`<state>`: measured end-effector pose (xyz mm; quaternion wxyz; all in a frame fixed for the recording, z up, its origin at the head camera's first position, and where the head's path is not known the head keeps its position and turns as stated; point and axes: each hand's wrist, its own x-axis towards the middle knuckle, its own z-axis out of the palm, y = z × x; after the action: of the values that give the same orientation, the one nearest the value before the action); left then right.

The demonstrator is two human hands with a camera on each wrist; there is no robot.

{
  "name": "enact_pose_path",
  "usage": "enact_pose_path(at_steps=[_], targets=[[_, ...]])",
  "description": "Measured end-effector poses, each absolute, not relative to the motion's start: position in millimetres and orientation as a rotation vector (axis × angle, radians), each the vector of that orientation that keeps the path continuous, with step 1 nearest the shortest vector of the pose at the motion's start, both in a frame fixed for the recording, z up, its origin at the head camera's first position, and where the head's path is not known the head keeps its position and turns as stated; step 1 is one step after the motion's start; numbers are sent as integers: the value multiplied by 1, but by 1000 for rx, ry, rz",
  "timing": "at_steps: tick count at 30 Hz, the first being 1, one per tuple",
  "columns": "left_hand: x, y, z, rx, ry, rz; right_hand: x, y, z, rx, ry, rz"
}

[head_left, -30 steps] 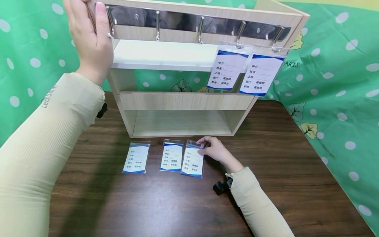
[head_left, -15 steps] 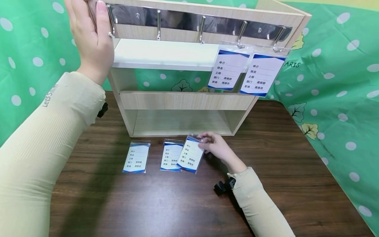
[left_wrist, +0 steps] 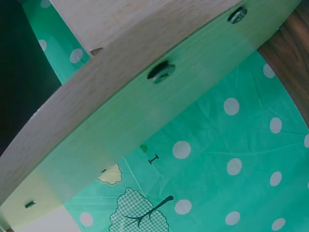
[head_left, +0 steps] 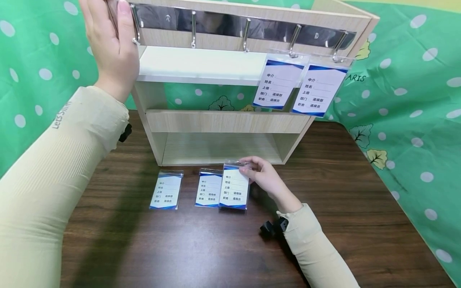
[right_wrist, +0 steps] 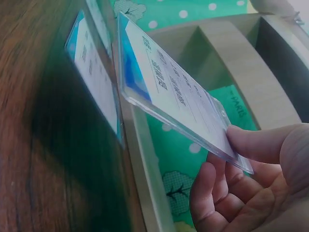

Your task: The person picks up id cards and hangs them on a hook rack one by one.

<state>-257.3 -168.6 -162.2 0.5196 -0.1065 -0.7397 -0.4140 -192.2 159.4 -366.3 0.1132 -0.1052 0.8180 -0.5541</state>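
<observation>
Right hand (head_left: 264, 178) has one badge (head_left: 233, 187) pinched at its top right corner, thumb on the face, fingers behind. Badge is over the table (head_left: 201, 248), just in front of the shelf unit (head_left: 227, 122), print facing up, top end raised; can't tell if the bottom edge clears the surface. From the head view it covers the right edge of the middle badge (head_left: 208, 190), which lies on the table. Left badge (head_left: 166, 190) lies apart from that one.

Left hand (head_left: 113, 52) rests on the unit's upper left corner, thumb up the front beside the end hook (head_left: 135, 26), fingers looking straight, tips cropped. Not clenched.

Two hanging badges (head_left: 278, 82) are on the two rightmost hooks of the metal rail (head_left: 219, 23), side by side. Green dotted cloth (head_left: 421, 120) behind.
</observation>
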Motion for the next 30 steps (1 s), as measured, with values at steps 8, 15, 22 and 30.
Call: enact_pose_path(at_steps=[8,15,22,30], targets=[[-257,-168,-161,-262,-1774,-985,-185,152,-352,-343,2356,-1679],[-257,-169,-162,-257,-1773,-980,-181,148,-342,-383,2330,-1707],[-259,-172,-162,-248,-1767,-986,-178,142,-337,-421,2306,-1726],[-264,-172,-164,-264,-1756,-968,-177,135,-334,-462,2261,-1748]])
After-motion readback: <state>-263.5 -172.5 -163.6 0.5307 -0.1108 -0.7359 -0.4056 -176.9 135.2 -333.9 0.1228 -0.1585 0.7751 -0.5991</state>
